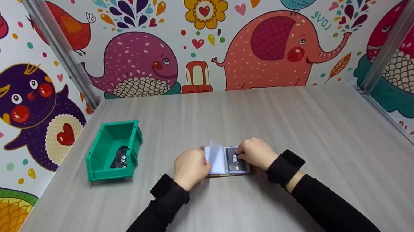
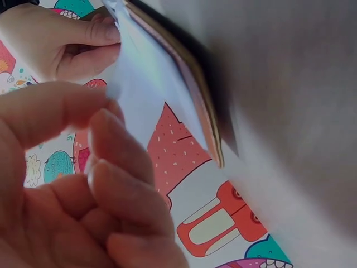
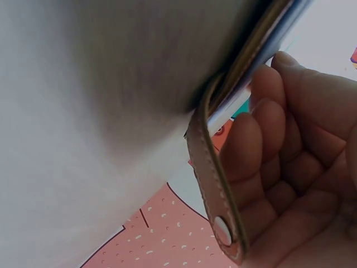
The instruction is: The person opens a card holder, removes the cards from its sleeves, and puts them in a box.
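A small card holder (image 1: 218, 169) lies spread on the table, its clear sleeve pages fanned out. My left hand (image 1: 190, 168) pinches the edge of a raised sleeve page (image 1: 216, 159) between thumb and index finger, close up in the left wrist view. On the right-hand page sits a black card (image 1: 233, 164) lettered "Vip". My right hand (image 1: 258, 152) pinches this card near its upper right, the fingers covering part of it. In the right wrist view, a brown snap strap (image 3: 209, 167) hangs from the holder's cover beside the curled fingers.
A green bin (image 1: 114, 173) stands to the left on the table, with several black "Vip" cards (image 1: 120, 160) inside. Printed cartoon panels (image 1: 201, 40) wall in the pale wood-grain table (image 1: 213, 210) at the back and sides.
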`<state>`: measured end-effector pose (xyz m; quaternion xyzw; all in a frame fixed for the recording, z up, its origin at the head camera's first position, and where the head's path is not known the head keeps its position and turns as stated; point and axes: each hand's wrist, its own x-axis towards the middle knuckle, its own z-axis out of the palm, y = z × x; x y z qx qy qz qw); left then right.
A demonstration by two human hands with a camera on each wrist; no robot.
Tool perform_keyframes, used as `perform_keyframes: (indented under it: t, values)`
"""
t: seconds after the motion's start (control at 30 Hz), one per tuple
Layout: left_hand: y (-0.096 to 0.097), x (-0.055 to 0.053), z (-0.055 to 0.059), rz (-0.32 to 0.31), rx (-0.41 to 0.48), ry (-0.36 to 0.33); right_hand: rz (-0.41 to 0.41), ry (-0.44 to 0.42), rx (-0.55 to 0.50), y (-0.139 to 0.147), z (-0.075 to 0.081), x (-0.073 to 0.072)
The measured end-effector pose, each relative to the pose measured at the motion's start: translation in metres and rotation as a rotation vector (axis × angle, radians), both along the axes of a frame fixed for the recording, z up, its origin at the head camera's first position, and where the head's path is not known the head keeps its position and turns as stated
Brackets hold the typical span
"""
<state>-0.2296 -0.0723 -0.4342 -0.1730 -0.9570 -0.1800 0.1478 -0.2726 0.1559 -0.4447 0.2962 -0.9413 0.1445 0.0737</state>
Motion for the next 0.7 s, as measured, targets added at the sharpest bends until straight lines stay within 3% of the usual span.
perform_keyframes:
  t: [0.3,0.7]
  values:
    - [0.0023,-0.0008,-0.0035,0.053,-0.079,-0.054,0.006,-0.024,0.01,-0.0009,0.0017,0.0003]
    - [0.0031,-0.0016,-0.0061,0.069,-0.116,-0.11,-0.001,-0.022,0.002,-0.001,0.0018,0.0007]
